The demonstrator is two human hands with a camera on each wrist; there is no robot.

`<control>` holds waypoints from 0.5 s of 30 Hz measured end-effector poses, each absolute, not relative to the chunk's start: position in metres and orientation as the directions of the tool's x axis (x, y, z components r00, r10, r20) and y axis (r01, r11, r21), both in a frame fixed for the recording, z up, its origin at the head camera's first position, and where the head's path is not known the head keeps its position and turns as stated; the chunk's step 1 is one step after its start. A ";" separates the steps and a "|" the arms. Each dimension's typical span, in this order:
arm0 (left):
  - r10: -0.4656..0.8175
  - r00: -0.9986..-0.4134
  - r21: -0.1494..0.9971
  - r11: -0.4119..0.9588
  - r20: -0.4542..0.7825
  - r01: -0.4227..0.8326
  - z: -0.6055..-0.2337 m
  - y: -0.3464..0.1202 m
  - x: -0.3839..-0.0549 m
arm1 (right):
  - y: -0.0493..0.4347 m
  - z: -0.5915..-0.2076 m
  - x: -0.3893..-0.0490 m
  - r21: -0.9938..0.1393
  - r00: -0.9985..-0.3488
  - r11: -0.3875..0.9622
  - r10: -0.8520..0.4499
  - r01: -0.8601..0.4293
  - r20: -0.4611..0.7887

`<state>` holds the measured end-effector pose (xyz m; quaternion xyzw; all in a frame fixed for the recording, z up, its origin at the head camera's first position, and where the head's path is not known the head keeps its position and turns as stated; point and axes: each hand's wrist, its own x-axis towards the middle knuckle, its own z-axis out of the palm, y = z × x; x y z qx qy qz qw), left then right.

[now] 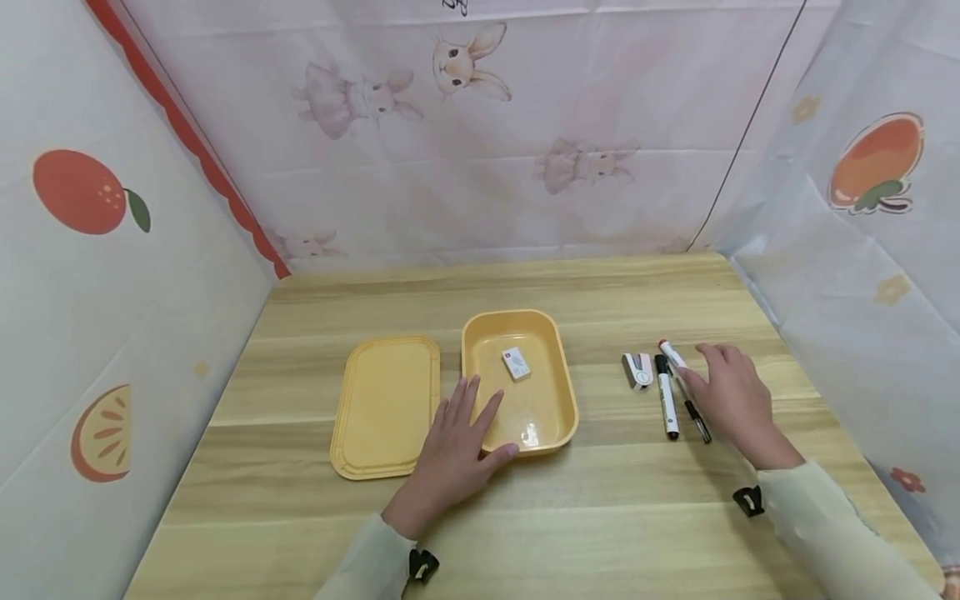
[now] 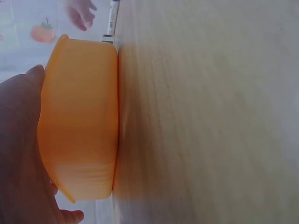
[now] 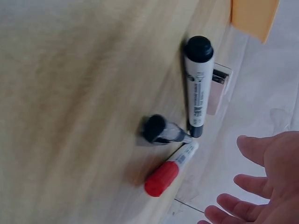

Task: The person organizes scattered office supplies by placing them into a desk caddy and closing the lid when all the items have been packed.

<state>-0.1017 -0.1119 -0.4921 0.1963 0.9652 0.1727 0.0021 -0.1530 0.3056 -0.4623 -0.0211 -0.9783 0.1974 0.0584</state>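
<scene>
My left hand [image 1: 455, 454] lies with spread fingers on the near left rim of a yellow plastic box [image 1: 566, 375]. A small white carton [image 1: 516, 363] with a red mark sits inside. To the right, my right hand [image 1: 731, 400] hovers beside the pens, its fingers loosely bent around nothing. Nearest to it are a red-capped white marker [image 1: 672, 353] and a black-capped pen [image 3: 161, 130]. A black-capped white marker [image 1: 667, 398] lies next to them. In the right wrist view, a gap separates the fingers [image 3: 252, 185] from the markers.
A flat yellow lid [image 1: 386, 408] lies left of the box. Beside the markers is a small pale pink and white stapler [image 1: 637, 371]. The wooden table [image 1: 585, 517] is bordered by printed cloth walls [image 1: 480, 167] at the back and sides.
</scene>
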 end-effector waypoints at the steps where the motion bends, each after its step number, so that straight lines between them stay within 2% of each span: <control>1: 0.378 -0.924 0.333 0.865 0.060 0.376 -0.492 -0.112 -0.101 | 0.306 -0.464 -0.153 -0.389 -0.992 0.921 0.062 0.015 0.107; 15: 0.374 -0.926 0.334 0.867 0.052 0.369 -0.491 -0.111 -0.101 | 0.315 -0.484 -0.151 -0.381 -0.980 0.922 0.010 -0.067 0.198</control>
